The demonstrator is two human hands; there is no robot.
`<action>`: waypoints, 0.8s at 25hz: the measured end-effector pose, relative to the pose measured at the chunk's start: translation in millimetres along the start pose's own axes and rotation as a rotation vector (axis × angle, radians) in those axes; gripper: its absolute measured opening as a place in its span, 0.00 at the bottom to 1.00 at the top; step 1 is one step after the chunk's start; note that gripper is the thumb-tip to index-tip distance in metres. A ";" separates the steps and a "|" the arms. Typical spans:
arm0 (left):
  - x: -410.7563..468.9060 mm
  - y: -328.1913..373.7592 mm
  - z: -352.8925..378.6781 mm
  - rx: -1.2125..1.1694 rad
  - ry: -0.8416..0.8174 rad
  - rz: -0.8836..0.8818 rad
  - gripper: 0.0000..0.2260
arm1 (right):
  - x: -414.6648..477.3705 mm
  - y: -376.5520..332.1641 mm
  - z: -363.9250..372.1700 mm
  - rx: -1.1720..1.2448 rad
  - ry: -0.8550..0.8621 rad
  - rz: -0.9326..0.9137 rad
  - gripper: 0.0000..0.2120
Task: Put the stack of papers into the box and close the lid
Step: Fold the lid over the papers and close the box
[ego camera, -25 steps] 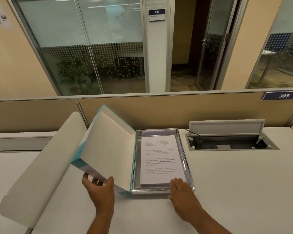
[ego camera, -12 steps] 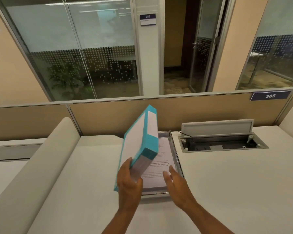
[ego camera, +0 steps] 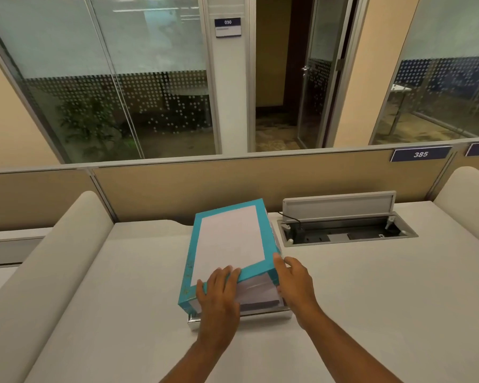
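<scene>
Fingers (ego camera: pixel 227 275) of the left hand (ego camera: pixel 219 299) lie spread flat on the near edge of the teal lid (ego camera: pixel 230 239), the right hand (ego camera: pixel 296 283) cups its right corner, and the lid sits tilted over the papers (ego camera: pixel 256 293) in the silver box (ego camera: pixel 241 317) on the counter (ego camera: pixel 371 299).

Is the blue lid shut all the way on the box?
No, the blue lid is tilted, its near edge raised so the papers show in the gap above the silver box.
</scene>
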State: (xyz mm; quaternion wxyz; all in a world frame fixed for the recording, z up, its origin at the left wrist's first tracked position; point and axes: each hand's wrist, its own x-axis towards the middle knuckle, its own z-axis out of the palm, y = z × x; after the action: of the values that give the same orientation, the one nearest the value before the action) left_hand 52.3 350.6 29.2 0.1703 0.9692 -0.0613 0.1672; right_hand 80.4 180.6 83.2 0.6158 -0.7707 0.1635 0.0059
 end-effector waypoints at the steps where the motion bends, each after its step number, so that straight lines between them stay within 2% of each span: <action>1: 0.6 -2.8 0.9 -0.012 -0.072 0.002 0.40 | 3.1 5.3 -1.1 -0.040 0.003 0.026 0.17; 4: -1.6 -15.5 0.8 -0.011 -0.240 -0.030 0.40 | 12.4 22.5 -4.5 -0.110 0.016 0.079 0.13; 6: -1.5 -27.7 -3.8 -0.101 -0.173 -0.082 0.37 | 17.5 33.8 -7.9 -0.157 0.025 0.104 0.14; 9: 4.5 -49.4 -17.4 -0.279 0.015 -0.357 0.27 | 23.0 49.1 -11.8 -0.247 0.004 0.130 0.15; 12: 10.1 -76.0 -21.1 -0.472 -0.064 -0.662 0.27 | 24.6 60.6 -14.0 -0.319 -0.023 0.122 0.16; 14: 7.7 -83.2 -21.8 -0.633 -0.161 -0.793 0.23 | 22.1 65.7 -14.3 -0.361 -0.039 0.113 0.16; 16: 4.2 -86.3 -20.2 -0.716 -0.167 -0.836 0.18 | 19.5 67.1 -14.2 -0.411 -0.055 0.107 0.16; 20: 2.8 -88.6 -19.1 -0.753 -0.137 -0.883 0.14 | 15.0 69.9 -16.7 -0.462 -0.041 0.090 0.18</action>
State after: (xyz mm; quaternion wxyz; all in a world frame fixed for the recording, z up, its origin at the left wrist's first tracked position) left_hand 64.7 439.9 19.7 0.5521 0.7844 0.2823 -0.0160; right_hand 73.3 147.9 17.9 0.4252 -0.8829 0.1793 0.0864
